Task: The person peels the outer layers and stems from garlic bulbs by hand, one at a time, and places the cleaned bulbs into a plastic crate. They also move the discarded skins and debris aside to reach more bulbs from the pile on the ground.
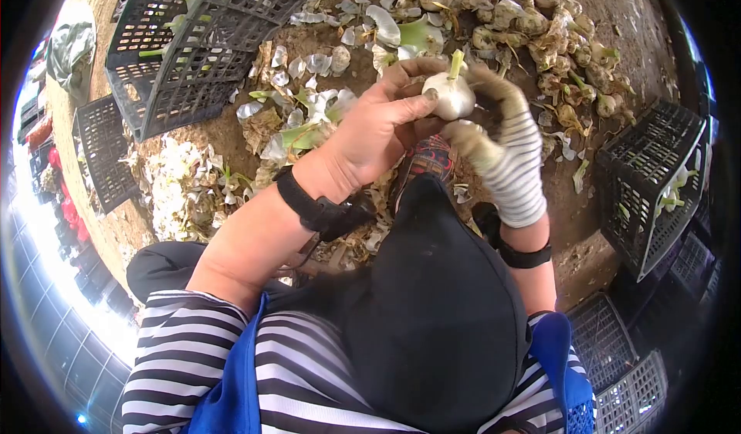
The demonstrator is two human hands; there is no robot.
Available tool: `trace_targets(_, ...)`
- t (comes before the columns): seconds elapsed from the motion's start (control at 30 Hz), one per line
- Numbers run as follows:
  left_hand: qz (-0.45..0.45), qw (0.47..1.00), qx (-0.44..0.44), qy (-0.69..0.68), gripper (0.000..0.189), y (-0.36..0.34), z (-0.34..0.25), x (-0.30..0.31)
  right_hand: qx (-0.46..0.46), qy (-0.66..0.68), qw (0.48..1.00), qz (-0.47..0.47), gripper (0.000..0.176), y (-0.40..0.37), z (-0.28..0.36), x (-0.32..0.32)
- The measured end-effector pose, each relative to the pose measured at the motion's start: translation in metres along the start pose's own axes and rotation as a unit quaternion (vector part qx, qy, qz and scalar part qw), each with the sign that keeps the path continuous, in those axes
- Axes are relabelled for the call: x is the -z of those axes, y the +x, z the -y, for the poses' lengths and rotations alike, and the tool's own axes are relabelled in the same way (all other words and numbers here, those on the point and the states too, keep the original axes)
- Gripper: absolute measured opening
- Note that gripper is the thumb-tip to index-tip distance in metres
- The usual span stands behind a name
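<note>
A white garlic bulb (449, 97) with a short green stem stub is held upright in front of me. My bare left hand (382, 118) grips it from the left, thumb across its face. My right hand (502, 137), in a dirty striped work glove, curves round the bulb's right side. Its thumb and fingertips are at the bulb, slightly blurred, and a gap shows between palm and bulb. Below the hands, a patterned shoe (432, 158) is partly hidden by my dark-clad knee. Peeled garlic skins (312, 110) and leaf pieces litter the soil beside my left hand.
Unpeeled garlic bulbs (540, 25) are heaped at the upper right. A black plastic crate (197, 56) holding stemmed garlic tilts at the upper left; another crate (648, 179) stands at right. More crates (602, 337) are at lower right. A pile of skins (185, 191) lies left.
</note>
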State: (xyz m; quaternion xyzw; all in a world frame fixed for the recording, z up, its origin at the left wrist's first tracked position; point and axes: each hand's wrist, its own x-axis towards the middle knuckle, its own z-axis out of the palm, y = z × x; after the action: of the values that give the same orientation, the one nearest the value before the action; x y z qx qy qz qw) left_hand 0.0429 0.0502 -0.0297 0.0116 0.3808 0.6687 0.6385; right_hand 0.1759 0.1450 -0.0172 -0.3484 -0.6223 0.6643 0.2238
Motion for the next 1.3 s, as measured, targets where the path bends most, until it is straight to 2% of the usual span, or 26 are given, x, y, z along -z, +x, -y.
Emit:
trace_targets(0.07, 0.002, 0.999, 0.034, 0.014, 0.040, 0.000, -0.002, -0.006, 0.021, -0.112, 0.993, -0.033, 0.055, -0.001, -0.014, -0.001)
trace_targets(0.1, -0.052, 0.998, 0.006, 0.039, 0.032, 0.000, -0.001, -0.012, 0.022, -0.112, 0.993, -0.032, 0.055, 0.000, -0.013, -0.001)
trace_targets(0.13, -0.055, 0.998, 0.005, 0.039, 0.032, 0.000, -0.005, -0.011, 0.037, -0.139, 0.989, -0.041, 0.054, 0.000, -0.012, 0.000)
trace_targets(0.17, -0.062, 0.964, -0.069, 0.249, 0.026, 0.000, -0.009, -0.009, 0.051, -0.165, 0.984, -0.051, 0.052, 0.000, -0.011, -0.001)
trace_targets(0.2, -0.065, 0.882, -0.140, 0.446, 0.021, 0.000, -0.011, -0.007, 0.050, -0.164, 0.984, -0.049, 0.052, 0.000, -0.009, -0.001)
trace_targets(0.27, -0.081, 0.884, -0.155, 0.434, 0.015, 0.003, -0.013, -0.008, 0.212, -0.296, 0.930, -0.052, 0.047, 0.001, -0.007, 0.000)
trace_targets(0.33, -0.076, 0.884, -0.097, 0.451, 0.016, 0.006, -0.018, -0.005, 0.191, -0.285, 0.938, -0.054, 0.048, -0.002, -0.006, -0.003)
trace_targets(0.4, -0.089, 0.889, -0.089, 0.440, 0.016, 0.007, -0.018, -0.009, 0.233, -0.344, 0.907, -0.065, 0.051, -0.002, -0.009, -0.003)
trace_targets(0.53, -0.122, 0.894, -0.079, 0.423, 0.017, 0.008, -0.013, -0.014, 0.255, -0.373, 0.889, -0.074, 0.053, -0.005, -0.014, -0.006)
trace_targets(0.63, -0.116, 0.899, -0.090, 0.413, 0.015, 0.010, -0.010, -0.011, 0.266, -0.398, 0.874, -0.084, 0.054, -0.005, -0.012, -0.008)
trace_targets(0.7, -0.111, 0.900, -0.076, 0.414, 0.014, 0.009, -0.014, -0.013, 0.220, -0.328, 0.916, -0.077, 0.047, -0.004, -0.010, -0.008)
trace_targets(0.73, -0.106, 0.901, -0.062, 0.415, 0.013, 0.008, -0.017, -0.013, 0.220, -0.327, 0.916, -0.076, 0.047, -0.003, -0.010, -0.008)
trace_targets(0.8, -0.094, 0.921, -0.045, 0.376, 0.012, 0.010, -0.017, -0.005, 0.094, -0.241, 0.964, -0.068, 0.044, -0.002, -0.008, -0.007)
trace_targets(0.83, -0.081, 0.938, -0.027, 0.337, 0.011, 0.010, -0.017, -0.003, -0.062, -0.068, 0.995, -0.043, 0.045, -0.003, -0.004, -0.004)
trace_targets(0.87, -0.081, 0.938, -0.027, 0.336, 0.011, 0.010, -0.016, -0.002, -0.062, -0.068, 0.995, -0.043, 0.045, -0.002, -0.004, -0.001)
trace_targets(0.93, -0.077, 0.956, 0.017, 0.284, 0.015, 0.010, -0.017, -0.002, -0.159, 0.191, 0.969, 0.007, 0.048, 0.002, -0.007, 0.010)
trace_targets(0.97, -0.077, 0.956, 0.017, 0.283, 0.015, 0.009, -0.017, -0.002, -0.194, 0.222, 0.954, 0.059, 0.053, 0.004, -0.020, 0.021)
trace_targets(1.0, -0.067, 0.973, 0.066, 0.212, 0.016, 0.009, -0.019, -0.004, -0.194, 0.222, 0.954, 0.059, 0.053, 0.003, -0.021, 0.020)
trace_targets(1.03, -0.056, 0.982, 0.113, 0.139, 0.017, 0.008, -0.020, -0.004, -0.201, 0.322, 0.924, 0.057, 0.055, 0.000, -0.020, 0.018)
trace_targets(1.07, -0.056, 0.982, 0.113, 0.138, 0.017, 0.009, -0.020, -0.002, -0.205, 0.419, 0.883, 0.053, 0.056, -0.001, -0.020, 0.017)
trace_targets(1.13, 0.006, 0.991, 0.129, 0.025, 0.018, 0.011, -0.018, 0.005, -0.203, 0.439, 0.873, 0.058, 0.058, 0.000, -0.032, 0.019)
trace_targets(1.17, 0.005, 0.991, 0.129, 0.025, 0.018, 0.010, -0.017, 0.002, -0.201, 0.450, 0.868, 0.055, 0.060, 0.000, -0.035, 0.019)
trace_targets(1.23, -0.072, 0.995, -0.030, 0.058, 0.019, 0.007, -0.011, -0.011, -0.199, 0.461, 0.863, 0.052, 0.062, 0.001, -0.036, 0.019)
trace_targets(1.27, -0.072, 0.995, -0.029, 0.058, 0.019, 0.007, -0.004, -0.014, -0.176, 0.427, 0.885, 0.050, 0.059, 0.000, -0.035, 0.018)
trace_targets(1.3, -0.060, 0.984, -0.077, 0.152, 0.020, 0.006, 0.004, -0.017, -0.153, 0.392, 0.906, 0.048, 0.056, 0.000, -0.035, 0.017)
